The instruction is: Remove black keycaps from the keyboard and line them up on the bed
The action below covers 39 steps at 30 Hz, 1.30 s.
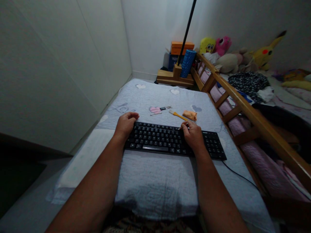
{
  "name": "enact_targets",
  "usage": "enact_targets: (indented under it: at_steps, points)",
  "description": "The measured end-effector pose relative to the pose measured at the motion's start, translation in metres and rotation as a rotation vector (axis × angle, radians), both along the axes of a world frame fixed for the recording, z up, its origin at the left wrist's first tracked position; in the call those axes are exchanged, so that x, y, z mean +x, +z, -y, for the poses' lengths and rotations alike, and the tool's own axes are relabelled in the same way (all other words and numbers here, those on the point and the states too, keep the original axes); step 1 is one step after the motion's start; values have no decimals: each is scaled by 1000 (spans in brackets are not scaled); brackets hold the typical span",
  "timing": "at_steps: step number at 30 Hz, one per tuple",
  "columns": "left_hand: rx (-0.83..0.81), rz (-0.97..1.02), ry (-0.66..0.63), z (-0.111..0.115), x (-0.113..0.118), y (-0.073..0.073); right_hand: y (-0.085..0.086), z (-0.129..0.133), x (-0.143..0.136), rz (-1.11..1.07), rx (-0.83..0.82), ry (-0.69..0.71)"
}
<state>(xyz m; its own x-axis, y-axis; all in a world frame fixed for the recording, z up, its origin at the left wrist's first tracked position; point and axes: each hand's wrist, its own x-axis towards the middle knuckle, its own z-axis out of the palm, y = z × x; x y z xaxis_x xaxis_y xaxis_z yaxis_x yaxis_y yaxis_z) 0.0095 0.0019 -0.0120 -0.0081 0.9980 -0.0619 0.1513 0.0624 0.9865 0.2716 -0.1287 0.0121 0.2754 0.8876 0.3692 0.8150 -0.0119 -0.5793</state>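
Note:
A black keyboard lies flat on the light blue quilted bedspread. My left hand is curled around its far left corner, fingers bent and pressed together. Over the right part of the keys, my right hand pinches a thin stick with a white tip, seemingly a cotton swab, its tip down at the upper row of keys. Beyond the keyboard lie another cotton swab, a small tool with a black handle and metal end, a yellow brush and a crumpled orange cloth.
A wooden bed rail runs along the right, with plush toys and bedding behind it. The keyboard's cable trails right. A blue foam roller and orange box stand at the back. A pale panel wall rises left.

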Motion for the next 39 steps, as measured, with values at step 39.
enact_targets:
  at_steps: [39]
  points:
    - [5,-1,-2,1,0,2,-4,-3,3,24,1,11]
